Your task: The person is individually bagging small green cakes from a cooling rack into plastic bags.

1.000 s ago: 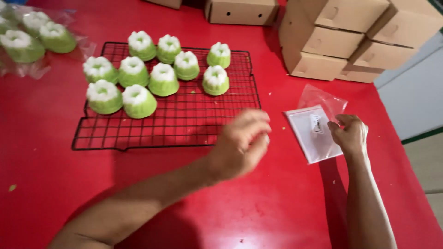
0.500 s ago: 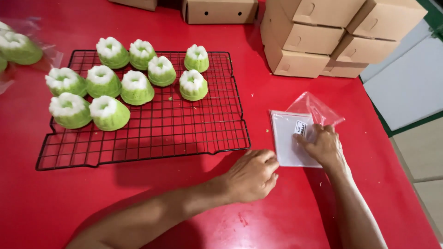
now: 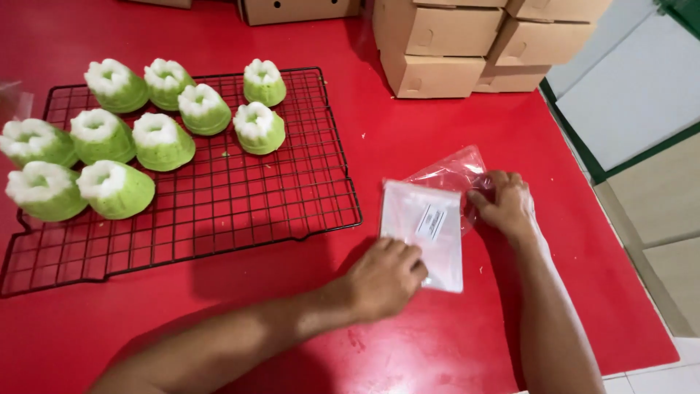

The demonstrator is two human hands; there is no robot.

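Fingers [image 3: 399, 252] of the left hand [image 3: 383, 277] curl together onto the near edge of a stack of clear plastic bags [image 3: 426, 233]; right hand [image 3: 504, 204] fingers pinch the stack's far edge.

Bags lie flat on the red worktop [image 3: 467, 335], just right of a black wire cooling rack [image 3: 219, 211], white label facing up. A crinkled loose bag [image 3: 456, 171] sits under the right hand. Nine green-and-white moulded cakes [image 3: 164, 142] cluster on the rack's left part. Brown cardboard boxes [image 3: 437, 51] stacked at the worktop's far edge.
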